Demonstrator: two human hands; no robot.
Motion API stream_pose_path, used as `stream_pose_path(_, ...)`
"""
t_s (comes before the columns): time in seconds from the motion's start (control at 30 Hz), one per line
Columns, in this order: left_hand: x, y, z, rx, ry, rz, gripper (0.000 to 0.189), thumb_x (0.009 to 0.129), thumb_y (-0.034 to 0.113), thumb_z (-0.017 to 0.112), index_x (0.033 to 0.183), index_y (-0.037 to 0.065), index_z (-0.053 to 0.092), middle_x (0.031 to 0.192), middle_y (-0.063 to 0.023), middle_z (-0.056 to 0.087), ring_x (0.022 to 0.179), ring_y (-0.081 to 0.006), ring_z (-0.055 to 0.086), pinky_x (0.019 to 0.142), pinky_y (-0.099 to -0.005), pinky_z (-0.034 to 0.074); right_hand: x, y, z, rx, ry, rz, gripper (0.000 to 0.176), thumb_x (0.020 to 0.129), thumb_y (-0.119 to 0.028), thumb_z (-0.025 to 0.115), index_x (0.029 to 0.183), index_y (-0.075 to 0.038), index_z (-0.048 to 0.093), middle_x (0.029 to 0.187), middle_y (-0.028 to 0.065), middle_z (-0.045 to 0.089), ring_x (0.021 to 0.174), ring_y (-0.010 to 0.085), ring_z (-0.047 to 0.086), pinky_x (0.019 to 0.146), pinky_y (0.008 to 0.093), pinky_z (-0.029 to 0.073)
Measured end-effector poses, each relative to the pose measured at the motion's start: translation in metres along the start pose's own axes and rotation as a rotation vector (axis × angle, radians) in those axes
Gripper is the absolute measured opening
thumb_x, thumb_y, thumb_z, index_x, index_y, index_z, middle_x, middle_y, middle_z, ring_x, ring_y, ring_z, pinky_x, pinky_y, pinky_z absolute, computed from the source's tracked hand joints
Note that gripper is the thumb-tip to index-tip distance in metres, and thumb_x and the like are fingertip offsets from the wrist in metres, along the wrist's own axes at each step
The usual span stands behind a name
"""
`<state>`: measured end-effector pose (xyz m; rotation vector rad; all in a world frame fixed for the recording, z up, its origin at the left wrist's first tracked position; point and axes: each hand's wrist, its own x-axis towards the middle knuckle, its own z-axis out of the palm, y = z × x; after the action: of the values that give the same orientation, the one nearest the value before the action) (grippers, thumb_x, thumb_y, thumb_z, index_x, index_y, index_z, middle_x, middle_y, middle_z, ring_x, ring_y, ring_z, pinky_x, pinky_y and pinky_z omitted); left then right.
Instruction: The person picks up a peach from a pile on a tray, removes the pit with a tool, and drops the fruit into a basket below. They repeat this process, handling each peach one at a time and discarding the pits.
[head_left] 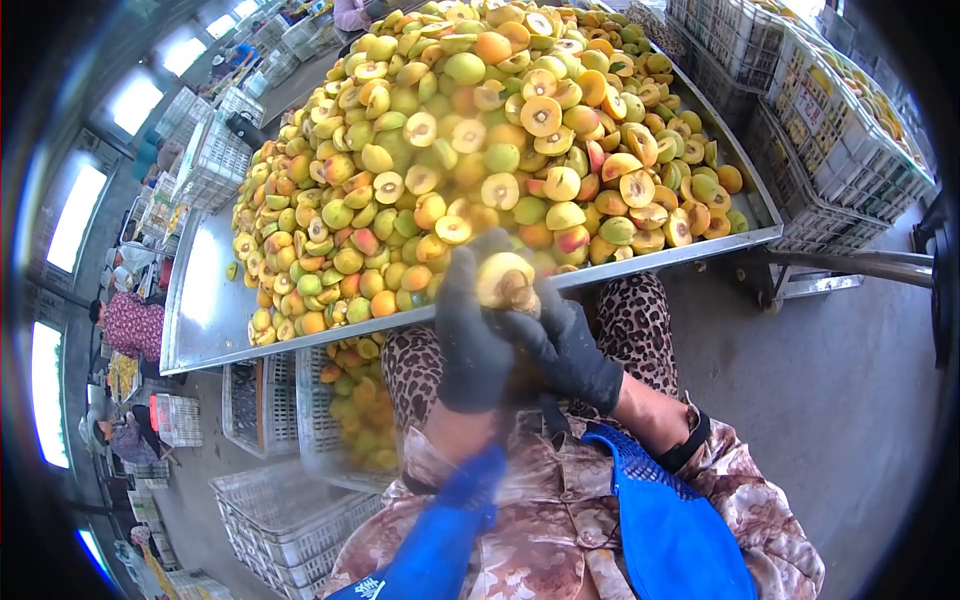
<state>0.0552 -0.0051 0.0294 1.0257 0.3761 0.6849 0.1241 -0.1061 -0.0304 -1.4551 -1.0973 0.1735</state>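
My left hand (470, 345), in a dark glove and blurred, has its fingers up against the left side of a cut apricot (505, 278). From the right and below, my gloved right hand (568, 350) is closed on the same fruit, its fingertips at a brownish, ragged part that may be the stone. I cannot make out whether a small tool is between the fingers. Just beyond both hands is the metal tray (350, 333), heaped with apricots (400, 180), many halved with cut faces or stones showing.
Below the tray's left part, a crate (312, 405) holds more fruit. White plastic crates (290, 520) stand on the floor at lower left. Stacked crates of fruit (815, 110) rise at right beside a metal bar (850, 262). Other people (135, 325) sit far left.
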Motion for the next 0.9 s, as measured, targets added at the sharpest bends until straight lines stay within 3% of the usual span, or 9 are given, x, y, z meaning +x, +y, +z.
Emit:
stream_pose_path(0.27, -0.005, 0.008, 0.012, 0.098, 0.138, 0.089, 0.050, 0.111, 0.041, 0.045, 0.097, -0.001, 0.069, 0.089, -0.0166, 0.073, 0.084, -0.0245, 0.072, 0.078, -0.0353, 0.060, -0.006, -0.010, -0.004, 0.088, -0.132, 0.049, 0.038, 0.096, -0.020, 0.065, 0.125, 0.002, 0.055, 0.100, 0.0250, 0.067, 0.094, 0.0415, 0.068, 0.078, 0.0451, 0.053)
stream_pose_path(0.37, -0.007, 0.012, 0.014, 0.249, 0.129, 0.127, 0.047, 0.110, 0.037, 0.049, 0.095, -0.002, 0.070, 0.088, -0.0152, 0.073, 0.082, -0.0217, 0.071, 0.078, -0.0329, 0.058, -0.005, -0.005, -0.002, 0.081, -0.133, -0.057, 0.042, 0.097, -0.019, 0.064, 0.131, 0.002, 0.054, 0.100, 0.0242, 0.067, 0.094, 0.0415, 0.068, 0.079, 0.0429, 0.054)
stream_pose_path(0.47, 0.001, -0.006, -0.004, 0.395, 0.103, 0.232, 0.043, 0.109, 0.034, 0.053, 0.095, -0.003, 0.070, 0.089, -0.0141, 0.073, 0.081, -0.0204, 0.070, 0.079, -0.0324, 0.057, -0.015, -0.005, 0.006, 0.236, -0.141, 0.121, 0.043, 0.100, -0.025, 0.061, 0.134, 0.001, 0.053, 0.106, 0.0242, 0.067, 0.096, 0.0416, 0.069, 0.082, 0.0433, 0.054)
stream_pose_path(0.57, -0.006, -0.001, -0.003, 0.247, 0.044, 0.140, 0.041, 0.109, 0.033, 0.054, 0.095, -0.002, 0.069, 0.090, -0.0130, 0.073, 0.083, -0.0209, 0.069, 0.080, -0.0337, 0.056, -0.018, -0.002, 0.006, 0.252, -0.114, 0.210, 0.047, 0.102, -0.032, 0.058, 0.137, 0.000, 0.052, 0.113, 0.0246, 0.067, 0.098, 0.0421, 0.068, 0.085, 0.0445, 0.055)
stream_pose_path(0.6, -0.006, -0.007, -0.007, 0.277, 0.002, 0.235, 0.040, 0.109, 0.033, 0.054, 0.094, -0.002, 0.069, 0.092, -0.0124, 0.072, 0.085, -0.0218, 0.069, 0.081, -0.0350, 0.056, -0.015, -0.008, -0.003, 0.198, -0.198, 0.284, 0.049, 0.103, -0.036, 0.057, 0.138, -0.001, 0.051, 0.116, 0.0248, 0.067, 0.101, 0.0435, 0.068, 0.087, 0.0459, 0.054)
stream_pose_path(0.7, -0.023, 0.011, 0.000, 0.086, 0.045, 0.076, 0.039, 0.109, 0.032, 0.053, 0.092, -0.001, 0.067, 0.090, -0.0114, 0.070, 0.087, -0.0241, 0.069, 0.083, -0.0376, 0.056, -0.018, -0.019, -0.003, 0.377, -0.225, 0.235, 0.042, 0.104, -0.032, 0.057, 0.133, -0.002, 0.055, 0.109, 0.0225, 0.068, 0.100, 0.0405, 0.068, 0.087, 0.0436, 0.054)
stream_pose_path(0.77, -0.032, 0.023, 0.010, 0.182, 0.009, 0.183, 0.039, 0.108, 0.029, 0.053, 0.088, -0.002, 0.066, 0.087, -0.0134, 0.069, 0.083, -0.0261, 0.068, 0.079, -0.0383, 0.055, -0.021, -0.033, -0.006, 0.492, -0.288, 0.211, 0.034, 0.105, -0.029, 0.058, 0.126, -0.003, 0.059, 0.104, 0.0107, 0.068, 0.098, 0.0234, 0.066, 0.087, 0.0370, 0.053)
stream_pose_path(0.87, -0.049, 0.029, 0.003, 0.216, -0.117, 0.258, 0.039, 0.106, 0.026, 0.053, 0.080, -0.002, 0.064, 0.082, -0.0165, 0.067, 0.077, -0.0276, 0.067, 0.073, -0.0375, 0.053, -0.038, -0.060, -0.024, 0.852, -0.436, 0.586, 0.037, 0.105, -0.031, 0.060, 0.130, -0.004, 0.060, 0.114, 0.0013, 0.064, 0.101, 0.0090, 0.059, 0.084, 0.0282, 0.051)
stream_pose_path(0.9, -0.057, 0.034, 0.009, 0.100, -0.095, 0.127, 0.034, 0.099, 0.020, 0.054, 0.076, -0.002, 0.066, 0.078, -0.0134, 0.067, 0.069, -0.0220, 0.064, 0.069, -0.0337, 0.054, -0.044, -0.064, -0.022, 0.843, -0.469, 0.582, 0.040, 0.105, -0.031, 0.059, 0.134, -0.004, 0.058, 0.116, 0.0018, 0.064, 0.102, 0.0090, 0.060, 0.084, 0.0274, 0.052)
